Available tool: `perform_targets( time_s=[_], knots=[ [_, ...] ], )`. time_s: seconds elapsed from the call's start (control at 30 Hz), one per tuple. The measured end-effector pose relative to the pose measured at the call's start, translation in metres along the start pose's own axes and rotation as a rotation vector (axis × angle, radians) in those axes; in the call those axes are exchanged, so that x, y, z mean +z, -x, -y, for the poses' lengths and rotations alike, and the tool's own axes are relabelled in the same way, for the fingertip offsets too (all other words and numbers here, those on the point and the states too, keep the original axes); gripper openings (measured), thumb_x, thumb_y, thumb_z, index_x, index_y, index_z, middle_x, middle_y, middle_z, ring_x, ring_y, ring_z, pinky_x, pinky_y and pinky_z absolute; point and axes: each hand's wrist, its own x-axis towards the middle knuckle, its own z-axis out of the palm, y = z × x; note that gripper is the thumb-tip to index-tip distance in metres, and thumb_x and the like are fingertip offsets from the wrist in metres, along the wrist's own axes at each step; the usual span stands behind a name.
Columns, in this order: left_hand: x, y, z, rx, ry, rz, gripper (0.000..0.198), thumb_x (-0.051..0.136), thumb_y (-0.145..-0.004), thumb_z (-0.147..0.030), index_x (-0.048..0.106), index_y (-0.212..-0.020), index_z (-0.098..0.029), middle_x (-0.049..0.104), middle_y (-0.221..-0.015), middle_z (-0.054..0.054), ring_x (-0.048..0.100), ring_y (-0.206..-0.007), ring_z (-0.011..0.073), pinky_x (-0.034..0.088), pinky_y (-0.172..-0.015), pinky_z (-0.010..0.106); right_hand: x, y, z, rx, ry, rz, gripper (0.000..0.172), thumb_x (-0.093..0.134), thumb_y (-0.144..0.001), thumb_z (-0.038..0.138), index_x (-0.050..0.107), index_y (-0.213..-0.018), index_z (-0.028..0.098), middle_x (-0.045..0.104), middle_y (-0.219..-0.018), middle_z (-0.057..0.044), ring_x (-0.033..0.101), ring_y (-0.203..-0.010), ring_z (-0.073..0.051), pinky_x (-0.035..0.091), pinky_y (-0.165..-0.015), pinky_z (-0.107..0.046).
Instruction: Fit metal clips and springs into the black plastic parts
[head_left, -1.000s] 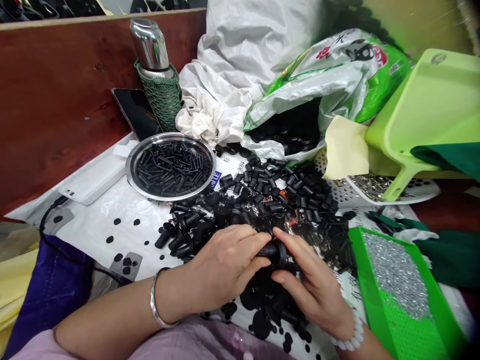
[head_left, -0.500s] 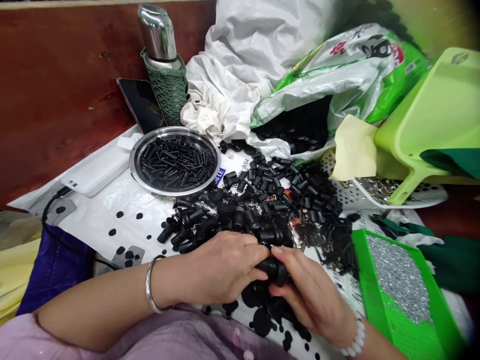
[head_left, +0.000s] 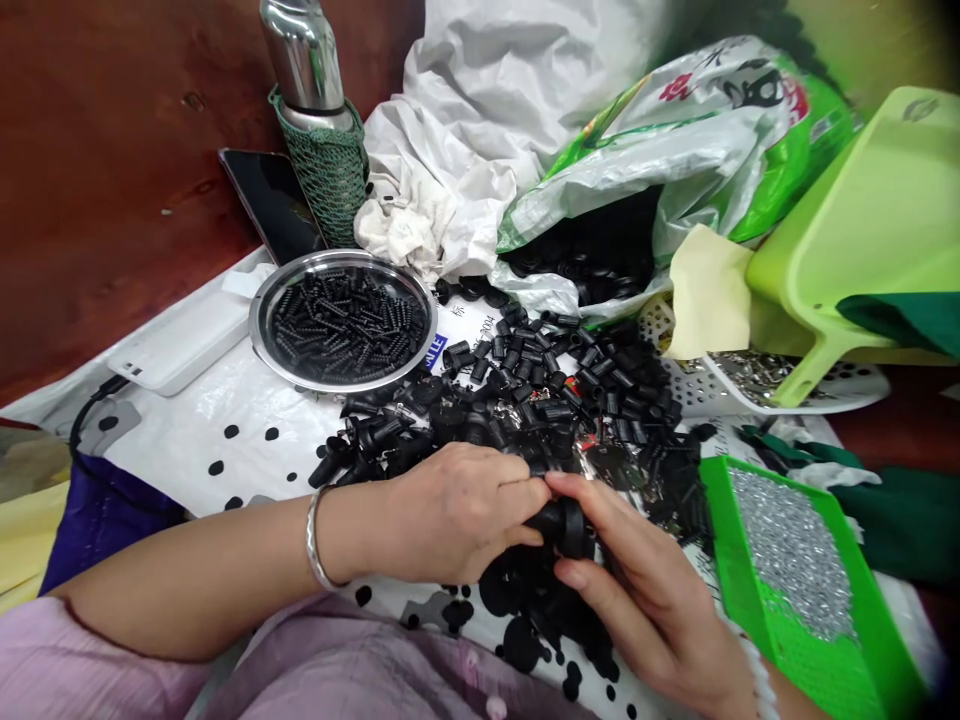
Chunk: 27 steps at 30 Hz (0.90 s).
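Low in the middle of the head view, my left hand (head_left: 469, 512) is closed round a black plastic part with a wide round collar (head_left: 574, 528). The collar end sticks out to the right of its fingers. My right hand (head_left: 637, 565) curves about that collar, index finger above and thumb below; its other fingers are hidden. Behind both hands spreads a heap of short ribbed black plastic sleeves (head_left: 525, 350), mixed with small metal pieces. Black discs and other dark parts (head_left: 525, 640) lie underneath.
A round steel tray (head_left: 255, 335) holds black coiled pieces. At right are a green tray (head_left: 739, 590) of small silvery pieces, a white perforated basket (head_left: 862, 385) and a lime-green scoop (head_left: 862, 230). Behind stand an open plastic bag (head_left: 720, 150) and a steel flask (head_left: 304, 60).
My right hand has shifted slightly right, its thumb a little farther from the index finger. More of the part's collar shows. The whole view has moved slightly.
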Motion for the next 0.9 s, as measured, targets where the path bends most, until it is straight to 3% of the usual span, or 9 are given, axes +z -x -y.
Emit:
perform_targets(
  time_s=[0.23, 0.43, 0.53, 0.6, 0.77, 0.9],
  knots=[
    [0.0, 0.004, 0.001, 0.03, -0.014, 0.007, 0.026, 0.038, -0.091, -0.024, 0.057, -0.093, -0.008, 0.058, -0.074, 0.006, 0.052, -0.065, 0.0163, 0.045, -0.06, 0.028, 0.001, 0.002, 0.008, 0.029, 0.024, -0.032, 0.056, 0.047, -0.088, 0.017, 0.027, -0.14, 0.018, 0.054, -0.123, -0.011, 0.054, -0.109, -0.021, 0.049, -0.087, -0.027],
    [-0.001, 0.0, 0.005, -0.02, 0.111, -0.08, 0.026, 0.04, -0.091, -0.026, 0.057, -0.1, -0.007, 0.06, -0.08, 0.008, 0.054, -0.072, 0.0164, 0.046, -0.068, 0.027, 0.003, -0.007, 0.01, 0.1, 0.036, -0.006, 0.059, 0.044, -0.089, 0.018, 0.019, -0.142, 0.02, 0.047, -0.131, -0.01, 0.05, -0.114, -0.02, 0.047, -0.091, -0.028],
    [-0.004, 0.002, 0.005, -0.1, 0.234, -0.145, 0.025, 0.043, -0.09, -0.023, 0.055, -0.107, -0.009, 0.061, -0.085, 0.008, 0.055, -0.077, 0.0154, 0.046, -0.071, 0.026, -0.001, -0.014, 0.011, 0.211, -0.036, -0.025, 0.064, 0.043, -0.09, 0.025, 0.009, -0.144, 0.02, 0.057, -0.111, -0.009, 0.061, -0.083, -0.016, 0.053, -0.071, -0.025],
    [-0.007, 0.008, 0.006, -0.154, 0.259, -0.209, 0.024, 0.046, -0.089, -0.022, 0.054, -0.109, -0.011, 0.06, -0.087, 0.008, 0.054, -0.078, 0.0149, 0.045, -0.07, 0.026, -0.006, -0.013, 0.009, 0.286, -0.137, -0.084, 0.064, 0.043, -0.09, 0.029, 0.008, -0.144, 0.02, 0.059, -0.092, -0.004, 0.057, -0.065, -0.012, 0.052, -0.061, -0.023],
    [-0.011, 0.02, 0.008, -0.297, 0.3, -0.333, 0.021, 0.049, -0.086, -0.017, 0.056, -0.107, -0.015, 0.055, -0.08, 0.003, 0.052, -0.071, 0.0118, 0.043, -0.063, 0.022, -0.018, 0.005, -0.001, 0.44, -0.317, -0.211, 0.051, 0.044, -0.09, 0.025, 0.028, -0.139, 0.023, 0.057, -0.083, -0.001, 0.054, -0.065, -0.01, 0.048, -0.058, -0.02],
    [-0.004, 0.013, 0.002, -0.269, 0.381, -0.274, 0.022, 0.05, -0.087, -0.016, 0.054, -0.108, -0.015, 0.055, -0.08, 0.002, 0.051, -0.07, 0.0109, 0.042, -0.062, 0.021, -0.019, 0.006, 0.001, 0.387, -0.31, -0.191, 0.047, 0.048, -0.089, 0.023, 0.034, -0.134, 0.024, 0.056, -0.086, 0.0, 0.053, -0.064, -0.009, 0.047, -0.061, -0.022]
  ],
)
